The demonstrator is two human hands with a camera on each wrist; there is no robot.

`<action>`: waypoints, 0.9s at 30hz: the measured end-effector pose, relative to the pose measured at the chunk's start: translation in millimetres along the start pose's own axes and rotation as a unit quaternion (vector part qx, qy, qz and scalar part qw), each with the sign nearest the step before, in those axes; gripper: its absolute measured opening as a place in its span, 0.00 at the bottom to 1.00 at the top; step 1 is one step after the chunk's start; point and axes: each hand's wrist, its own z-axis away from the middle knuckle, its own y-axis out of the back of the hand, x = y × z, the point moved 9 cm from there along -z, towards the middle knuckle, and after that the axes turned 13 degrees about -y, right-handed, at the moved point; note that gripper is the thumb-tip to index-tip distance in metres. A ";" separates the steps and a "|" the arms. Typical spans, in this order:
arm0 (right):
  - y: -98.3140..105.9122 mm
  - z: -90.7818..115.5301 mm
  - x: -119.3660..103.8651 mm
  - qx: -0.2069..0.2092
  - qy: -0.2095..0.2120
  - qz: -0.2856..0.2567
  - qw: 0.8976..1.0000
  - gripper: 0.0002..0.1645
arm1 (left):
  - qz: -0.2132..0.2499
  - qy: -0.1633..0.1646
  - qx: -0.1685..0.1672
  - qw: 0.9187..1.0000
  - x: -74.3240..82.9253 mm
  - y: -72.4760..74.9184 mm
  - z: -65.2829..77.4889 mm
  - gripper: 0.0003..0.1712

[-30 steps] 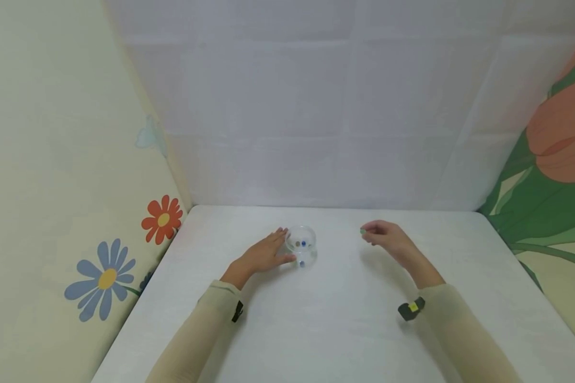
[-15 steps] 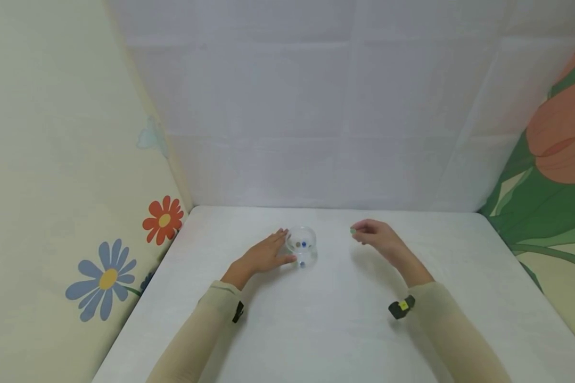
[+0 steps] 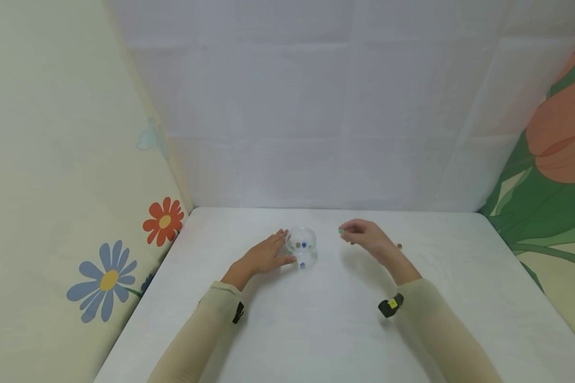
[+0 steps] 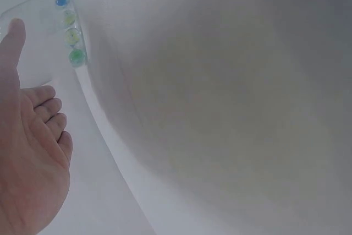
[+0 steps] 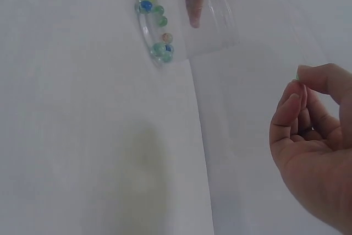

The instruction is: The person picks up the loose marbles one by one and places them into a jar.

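Observation:
Near the table's middle stands a clear jar (image 3: 301, 239) with several coloured glass marbles (image 5: 159, 50) low inside it. My left hand (image 3: 263, 252) rests against its left side, fingers extended toward the back and thumb spread along the front. In the left wrist view the thumb (image 4: 15, 34) overlaps the jar wall. To the right of the jar, my right hand (image 3: 368, 235) pinches a small green marble (image 3: 341, 231) between thumb and fingertips, held above the tabletop. Only a sliver of that marble shows in the right wrist view.
A brown marble (image 3: 399, 246) lies on the white-covered table (image 3: 316, 330), just beyond my right wrist. A white cloth (image 3: 287, 106) hangs behind the table. Painted walls with flowers (image 3: 107, 279) flank both sides.
My right hand has moved left toward the jar with the green marble in its fingertips. A brown marble has come into sight behind the right wrist. The left hand and jar have stayed put.

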 end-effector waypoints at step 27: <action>-54.9 -21.0 -23.2 -0.037 0.011 0.025 0.999 0.18 | 0.008 0.000 0.001 1.000 1.0 -0.1 0.0 0.53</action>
